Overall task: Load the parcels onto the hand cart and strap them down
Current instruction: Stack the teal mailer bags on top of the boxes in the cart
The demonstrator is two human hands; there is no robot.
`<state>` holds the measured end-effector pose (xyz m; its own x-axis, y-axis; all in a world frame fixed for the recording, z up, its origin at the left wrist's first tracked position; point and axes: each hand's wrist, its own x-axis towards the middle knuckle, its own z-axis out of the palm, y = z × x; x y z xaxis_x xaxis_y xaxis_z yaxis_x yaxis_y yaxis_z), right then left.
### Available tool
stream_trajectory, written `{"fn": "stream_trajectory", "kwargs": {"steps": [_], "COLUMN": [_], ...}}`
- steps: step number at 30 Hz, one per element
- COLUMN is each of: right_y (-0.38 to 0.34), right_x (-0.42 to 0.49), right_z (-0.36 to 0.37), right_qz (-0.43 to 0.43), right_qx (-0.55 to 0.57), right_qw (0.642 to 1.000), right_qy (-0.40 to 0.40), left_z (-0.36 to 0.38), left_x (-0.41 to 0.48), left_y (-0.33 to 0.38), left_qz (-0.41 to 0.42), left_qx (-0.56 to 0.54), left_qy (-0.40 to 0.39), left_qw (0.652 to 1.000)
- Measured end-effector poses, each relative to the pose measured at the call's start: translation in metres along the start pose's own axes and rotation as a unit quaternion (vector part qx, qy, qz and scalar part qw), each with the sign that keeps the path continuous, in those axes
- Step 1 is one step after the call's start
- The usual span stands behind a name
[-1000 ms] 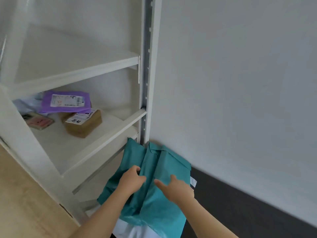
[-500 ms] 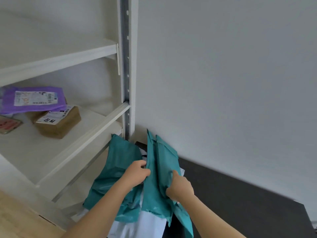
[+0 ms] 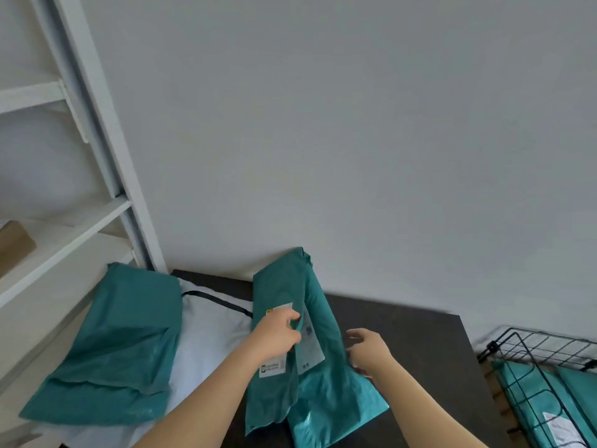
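My left hand (image 3: pixel 274 337) is clenched on the front teal parcel (image 3: pixel 277 286), fingers curled over its right edge by a white label (image 3: pixel 273 370) whose print is too small to read. This parcel stands nearly upright above the dark table (image 3: pixel 413 337), overlapping a second teal parcel (image 3: pixel 332 402) just behind it and to the right. My right hand (image 3: pixel 371 350) is released, fingers loose and spread at that second parcel's right edge; I cannot tell whether they touch it. To the right the table top is bare up to its far corner. On my left a third teal parcel (image 3: pixel 122 344) lies slumped across a white parcel (image 3: pixel 210 337), close against the white shelf (image 3: pixel 64 240), where a brown box (image 3: pixel 13 244) is cut off by the frame. At the far right a black wire basket (image 3: pixel 529 347) holds more teal parcels (image 3: pixel 533 396), only partly in view. The grey wall (image 3: pixel 323 124) closes off everything behind.
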<state>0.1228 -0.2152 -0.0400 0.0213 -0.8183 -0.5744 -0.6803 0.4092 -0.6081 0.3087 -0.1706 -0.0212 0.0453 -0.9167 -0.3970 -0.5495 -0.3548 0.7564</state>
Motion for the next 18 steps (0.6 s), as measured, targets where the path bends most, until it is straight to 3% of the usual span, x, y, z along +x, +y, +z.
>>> {"fn": "stream_trajectory", "kwargs": {"steps": [4,11,18], "right_y": [0.029,0.05,0.051], "right_x": [-0.002,0.016,0.028], "right_z": [-0.021,-0.03,-0.002], "right_qz": [0.064,0.068,0.09], "right_qx": [0.049,0.067,0.085], "right_qw": [0.995,0.994,0.988], "right_qy": [-0.058,-0.059,-0.092], "left_z": [0.03,0.027,0.029], "left_x": [0.009,0.014,0.014], "left_y": [0.003,-0.033,-0.073], "left_qz": [-0.02,-0.107,-0.181], "left_qx": [-0.002,0.058,-0.007], "left_qy": [-0.034,0.068,0.099], "left_qw": [0.999,0.99,0.978]}}
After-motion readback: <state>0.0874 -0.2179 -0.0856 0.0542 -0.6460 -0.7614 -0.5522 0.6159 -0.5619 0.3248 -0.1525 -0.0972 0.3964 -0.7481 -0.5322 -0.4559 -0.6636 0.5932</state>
